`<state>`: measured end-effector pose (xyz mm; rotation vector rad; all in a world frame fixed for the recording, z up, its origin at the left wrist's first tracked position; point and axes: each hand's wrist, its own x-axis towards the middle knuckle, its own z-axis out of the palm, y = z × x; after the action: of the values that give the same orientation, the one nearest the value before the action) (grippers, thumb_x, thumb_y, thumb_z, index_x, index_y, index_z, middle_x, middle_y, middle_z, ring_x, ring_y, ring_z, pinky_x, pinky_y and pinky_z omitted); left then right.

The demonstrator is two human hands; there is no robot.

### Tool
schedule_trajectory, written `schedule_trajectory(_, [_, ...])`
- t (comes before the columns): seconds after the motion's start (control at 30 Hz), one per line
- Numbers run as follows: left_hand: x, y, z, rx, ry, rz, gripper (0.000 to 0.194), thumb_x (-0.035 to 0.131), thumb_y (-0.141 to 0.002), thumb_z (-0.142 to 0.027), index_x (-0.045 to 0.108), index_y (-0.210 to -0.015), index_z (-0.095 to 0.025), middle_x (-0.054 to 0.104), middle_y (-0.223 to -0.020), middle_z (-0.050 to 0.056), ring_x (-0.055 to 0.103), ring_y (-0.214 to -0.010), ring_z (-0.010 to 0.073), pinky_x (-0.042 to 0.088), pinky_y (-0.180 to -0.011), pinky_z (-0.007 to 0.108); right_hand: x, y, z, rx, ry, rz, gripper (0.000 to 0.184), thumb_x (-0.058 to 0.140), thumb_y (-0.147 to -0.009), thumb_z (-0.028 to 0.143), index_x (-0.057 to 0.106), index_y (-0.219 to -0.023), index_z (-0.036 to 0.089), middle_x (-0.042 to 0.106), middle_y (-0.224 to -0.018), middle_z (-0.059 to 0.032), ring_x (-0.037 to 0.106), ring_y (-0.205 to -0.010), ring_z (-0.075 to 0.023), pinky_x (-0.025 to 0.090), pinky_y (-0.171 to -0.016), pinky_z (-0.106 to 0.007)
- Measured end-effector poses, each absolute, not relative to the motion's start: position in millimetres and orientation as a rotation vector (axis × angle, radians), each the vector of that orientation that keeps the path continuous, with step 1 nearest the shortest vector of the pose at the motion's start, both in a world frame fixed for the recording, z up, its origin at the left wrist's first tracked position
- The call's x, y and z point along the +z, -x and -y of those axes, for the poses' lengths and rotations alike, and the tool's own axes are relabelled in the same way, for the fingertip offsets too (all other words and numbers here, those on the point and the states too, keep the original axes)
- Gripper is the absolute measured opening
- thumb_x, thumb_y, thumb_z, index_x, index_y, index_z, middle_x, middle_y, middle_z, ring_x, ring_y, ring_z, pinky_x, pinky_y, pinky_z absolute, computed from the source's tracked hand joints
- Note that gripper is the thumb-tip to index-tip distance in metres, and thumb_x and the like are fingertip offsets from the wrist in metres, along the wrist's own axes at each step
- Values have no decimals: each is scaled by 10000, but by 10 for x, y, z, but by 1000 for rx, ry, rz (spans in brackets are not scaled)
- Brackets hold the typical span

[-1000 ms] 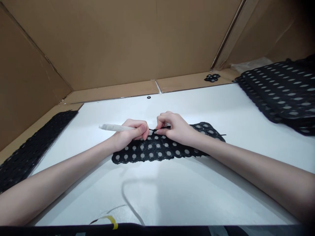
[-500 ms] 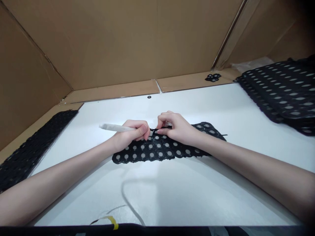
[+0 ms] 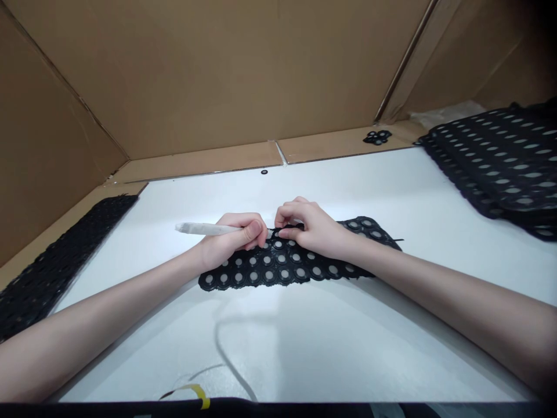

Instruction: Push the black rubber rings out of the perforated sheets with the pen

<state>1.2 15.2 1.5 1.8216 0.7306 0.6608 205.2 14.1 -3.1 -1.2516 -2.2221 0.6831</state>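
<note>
A black rubbery sheet with rows of grey round discs lies flat at the middle of the white table. My left hand is closed around a white pen-shaped tool, whose rear end sticks out to the left. The tool's tip points right, at the sheet's far edge, and its exact shape is too small to make out. Close beside that tip, my right hand pinches the far edge of the sheet between thumb and fingers. My right hand and wrist cover part of the sheet.
A stack of similar black sheets lies at the right. Another black textured piece rests along the left side. One small black ring and a cluster of disc pieces sit toward the back. Cardboard walls enclose the table.
Both hands stay nearly in place. My right fingers have shifted slightly left, closer to the tool's tip and my left hand. The sheet has barely moved.
</note>
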Motion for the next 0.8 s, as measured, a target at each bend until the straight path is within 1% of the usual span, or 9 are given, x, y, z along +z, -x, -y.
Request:
schedule_trajectory(0.17, [-16, -4, -157, 721, -1760, -688, 413, 457, -926, -450, 552, -684, -128, 386, -537, -37, 312, -494, 76, 219, -483, 234, -10, -2042, -128, 693, 1309, 2231, 110, 573, -746, 98, 554, -687, 189, 621, -755, -29, 495, -877, -216, 340, -814, -364])
schedule_trajectory(0.27, [-13, 0, -156, 734, -1743, -674, 412, 458, -928, -441, 547, -674, -128, 372, -521, -42, 301, -485, 76, 216, -488, 238, 20, -2046, -110, 698, 1331, 2240, 92, 574, -764, 112, 582, -718, 191, 615, -769, -37, 505, -904, -225, 342, -845, -391])
schedule_trajectory(0.4, [5, 4, -149, 713, -1752, -665, 429, 467, -917, -454, 547, -650, -127, 368, -503, -40, 309, -484, 83, 229, -506, 248, 74, -2078, -81, 717, 1334, 2256, 35, 608, -773, 200, 633, -798, 200, 605, -808, -56, 515, -926, -239, 349, -877, -428])
schedule_trajectory(0.47, [14, 4, -142, 701, -1767, -667, 441, 475, -906, -473, 548, -640, -129, 371, -500, -38, 316, -487, 88, 240, -515, 252, 92, -2097, -72, 734, 1358, 2257, 136, 672, -729, 268, 653, -847, 203, 602, -850, -68, 516, -930, -252, 368, -864, -427])
schedule_trajectory(0.53, [21, 4, -134, 691, -1779, -670, 447, 477, -901, -483, 551, -636, -131, 375, -501, -36, 320, -490, 90, 248, -521, 254, 96, -2110, -68, 738, 1382, 2272, 226, 725, -676, 300, 664, -870, 203, 597, -883, -79, 512, -933, -265, 382, -851, -425])
schedule_trajectory(0.67, [35, 7, -116, 677, -1804, -652, 436, 468, -913, -463, 561, -643, -133, 395, -518, -34, 333, -497, 87, 266, -533, 252, 77, -2112, -70, 709, 1420, 2316, 223, 732, -668, 298, 657, -846, 188, 584, -884, -89, 496, -931, -277, 378, -853, -433])
schedule_trajectory(0.8, [44, 11, -105, 665, -1838, -651, 437, 468, -913, -459, 570, -641, -133, 422, -540, -26, 357, -515, 89, 280, -542, 249, 84, -2094, -63, 689, 1428, 2307, 178, 721, -675, 280, 620, -791, 189, 566, -860, -77, 494, -902, -266, 383, -812, -408])
